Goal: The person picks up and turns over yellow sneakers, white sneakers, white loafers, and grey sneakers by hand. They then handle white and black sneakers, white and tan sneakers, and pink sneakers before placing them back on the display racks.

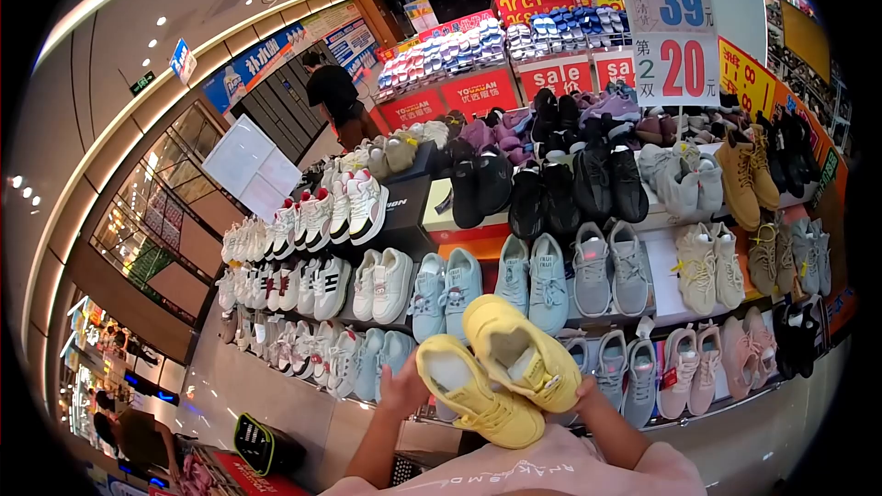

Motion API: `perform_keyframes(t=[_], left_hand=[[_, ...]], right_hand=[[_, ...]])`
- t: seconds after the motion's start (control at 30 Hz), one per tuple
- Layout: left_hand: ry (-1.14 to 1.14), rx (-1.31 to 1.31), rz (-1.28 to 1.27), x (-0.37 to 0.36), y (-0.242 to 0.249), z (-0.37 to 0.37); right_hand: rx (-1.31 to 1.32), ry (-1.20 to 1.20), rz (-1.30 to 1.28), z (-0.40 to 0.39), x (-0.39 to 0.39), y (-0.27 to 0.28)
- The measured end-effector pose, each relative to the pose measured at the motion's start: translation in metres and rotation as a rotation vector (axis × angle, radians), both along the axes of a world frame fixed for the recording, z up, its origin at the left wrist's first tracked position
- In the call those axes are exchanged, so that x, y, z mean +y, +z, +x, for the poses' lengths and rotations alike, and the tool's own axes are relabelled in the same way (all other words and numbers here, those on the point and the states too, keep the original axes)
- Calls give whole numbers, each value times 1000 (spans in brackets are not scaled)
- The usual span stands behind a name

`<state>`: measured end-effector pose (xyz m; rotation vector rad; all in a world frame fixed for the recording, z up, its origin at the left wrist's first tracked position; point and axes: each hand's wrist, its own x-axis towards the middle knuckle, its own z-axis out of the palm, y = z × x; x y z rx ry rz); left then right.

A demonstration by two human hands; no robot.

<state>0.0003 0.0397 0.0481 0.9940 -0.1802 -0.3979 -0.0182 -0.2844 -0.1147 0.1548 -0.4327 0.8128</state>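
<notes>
A pair of yellow sneakers hangs in front of my chest, side by side and touching. My left hand (401, 389) grips the outer side of the left yellow sneaker (473, 400), fingers partly hidden behind it. On the other side, my right hand (589, 395) holds the right yellow sneaker (519, 335) near its lower right end, and most of its fingers are hidden. White insoles and yellow laces show on the pair. Just beyond them, light blue sneakers (462, 289) and grey sneakers (611, 262) stand on the tiered display.
White sneakers (384, 287) line the left tiers; pink sneakers (694, 367) and tan boots (746, 174) stand on the right. A price sign (669, 32) rises above the shoes. A person in black (335, 92) is at the back left; a black basket (266, 445) is at lower left.
</notes>
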Motion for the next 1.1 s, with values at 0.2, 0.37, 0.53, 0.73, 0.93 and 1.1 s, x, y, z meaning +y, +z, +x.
perform_keyframes(t=[0.2,0.37,0.53,0.73,0.93,1.1], left_hand=[[-168,53,433,61,-5,23],[-131,-18,466,34,30,1],[-73,148,454,43,12,-15],[107,114,395,39,1,-24],[193,51,405,46,-19,-20],[237,-52,388,29,-1,-32]], right_hand=[[-52,220,-178,37,-3,-43],[7,226,-487,37,3,6],[-115,127,-730,28,-5,68],[-179,-9,-886,16,-4,94],[147,-357,-937,-34,18,99],[387,-435,-822,-56,49,56]])
